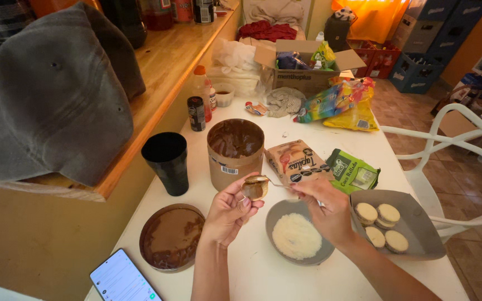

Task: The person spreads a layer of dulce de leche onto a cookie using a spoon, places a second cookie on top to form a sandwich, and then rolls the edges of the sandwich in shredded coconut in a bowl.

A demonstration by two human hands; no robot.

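Left hand (229, 210) pinches a round cookie (255, 188) smeared with brown caramel spread, held above the white table (263, 278), just in front of the open cardboard tub (235, 153) of spread. Right hand (326, 209) fingers closed on a metal utensil (279, 183), tip touching the cookie. Grey bowl (298, 231) of shredded coconut below. Grey tray (414, 226) with four filled cookies to my right. Tub lid (171, 237) and phone (123, 278) to my left.

A round cookie (254, 188) is held in the left hand (229, 212) over the white table (263, 278), while a spoon (277, 183) is gripped by the right hand (326, 207) beside the brown tub (235, 153).
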